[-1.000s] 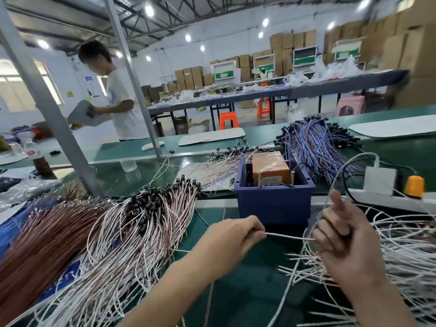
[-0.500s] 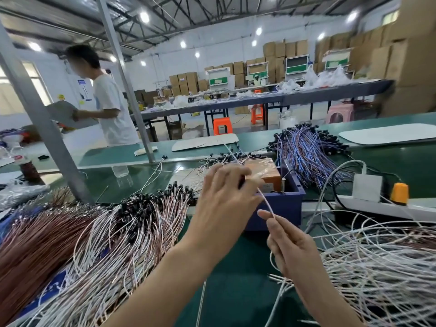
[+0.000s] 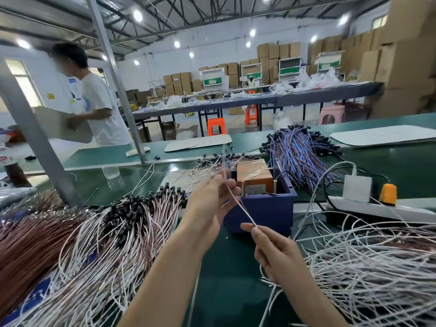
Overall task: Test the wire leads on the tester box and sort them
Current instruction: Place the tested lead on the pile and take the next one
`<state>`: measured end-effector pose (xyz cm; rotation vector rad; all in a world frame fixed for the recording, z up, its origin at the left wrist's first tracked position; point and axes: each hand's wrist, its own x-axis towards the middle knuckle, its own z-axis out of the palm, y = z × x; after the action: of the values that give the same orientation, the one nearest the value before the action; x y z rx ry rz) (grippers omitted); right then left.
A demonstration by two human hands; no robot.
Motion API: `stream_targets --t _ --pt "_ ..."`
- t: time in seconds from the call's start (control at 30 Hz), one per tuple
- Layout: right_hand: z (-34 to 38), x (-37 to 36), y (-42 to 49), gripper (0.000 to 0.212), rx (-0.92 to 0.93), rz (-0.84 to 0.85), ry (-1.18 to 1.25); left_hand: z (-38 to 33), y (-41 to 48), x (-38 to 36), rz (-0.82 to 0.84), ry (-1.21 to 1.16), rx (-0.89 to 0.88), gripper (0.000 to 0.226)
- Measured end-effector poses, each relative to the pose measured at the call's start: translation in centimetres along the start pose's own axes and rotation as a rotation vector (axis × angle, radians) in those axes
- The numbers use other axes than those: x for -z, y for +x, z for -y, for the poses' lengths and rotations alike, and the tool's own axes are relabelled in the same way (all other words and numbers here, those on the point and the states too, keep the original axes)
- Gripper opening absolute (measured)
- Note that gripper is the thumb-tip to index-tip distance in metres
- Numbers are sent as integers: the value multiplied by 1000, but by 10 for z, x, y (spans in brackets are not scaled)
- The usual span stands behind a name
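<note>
Here, wire lead: a thin pale strand held slanted in the air between both hands, just in front of the tester box and not touching it.
Left hand: raised and blurred, its fingertips closed on the lead's upper part; it hides the box's near left corner.
Right hand: lower and nearer, thumb and forefinger pinching the lead's bottom end, the other fingers curled.
Tester box: a blue open tray in the middle of the green table, with an orange unit and two upright brass posts inside.
Left pile: pinkish-white leads with black ends, fanned out beside brown wires.
Right pile: loose white wires, tangled, just beside the right hand.
Far right: a blue-purple bundle behind the box; a power strip carrying an orange plug.
Far left: a person in a white shirt behind a slanted metal post.
</note>
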<state>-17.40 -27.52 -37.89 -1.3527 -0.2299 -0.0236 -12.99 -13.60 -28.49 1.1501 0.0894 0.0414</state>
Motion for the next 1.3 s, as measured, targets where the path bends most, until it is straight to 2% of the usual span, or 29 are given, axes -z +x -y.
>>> stream_targets --t 0.23,0.43,0.57,0.73,0.87,1.3 --pt "4 7 3 34 -34 -127 155 35 1 21 -191 -108 -153 24" --pt "4 10 1 29 4 -262 143 79 -13 27 -308 149 -319 23" --pt "-6 16 8 31 -11 -317 105 106 -13 25 -335 227 -313 21" --pt "-13 14 10 21 27 -364 32 115 -18 27 -345 254 -299 33" --pt "-15 15 12 13 42 -403 51 114 -16 28 -344 200 -277 39" --pt "-16 15 15 10 103 -461 53 116 -13 34 -347 159 -259 44"
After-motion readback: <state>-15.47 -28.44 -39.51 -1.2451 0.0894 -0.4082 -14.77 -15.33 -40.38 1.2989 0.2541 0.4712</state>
